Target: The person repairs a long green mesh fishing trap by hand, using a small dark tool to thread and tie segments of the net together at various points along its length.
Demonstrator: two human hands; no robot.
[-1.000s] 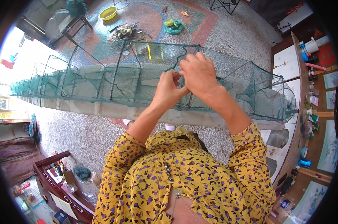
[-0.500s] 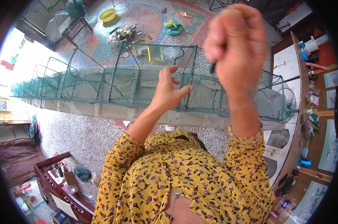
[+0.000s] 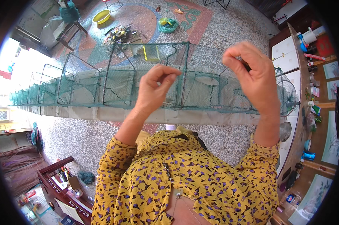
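Note:
A long green net cage (image 3: 113,88) on wire frames lies along a pale bench (image 3: 83,114) in front of me. My left hand (image 3: 156,88) is raised just above the net's middle, thumb and forefinger pinched together with nothing visible between them. My right hand (image 3: 252,75) is held higher and to the right, clear of the net, its fingers closed on a small dark tool (image 3: 248,67) that barely shows. No thread between my hands can be made out. My yellow patterned sleeves fill the lower part of the view.
On the patterned floor beyond the net are a yellow basin (image 3: 102,16), a green bag (image 3: 168,25) and a pile of small tools (image 3: 118,34). A wooden counter with bottles (image 3: 308,37) runs along the right. A cluttered wooden bench (image 3: 60,183) stands at lower left.
Both hands left the net, where they were working together. The right hand swung up close to the camera, then dropped back to the right. The left hand's spread fingers closed into a pinch.

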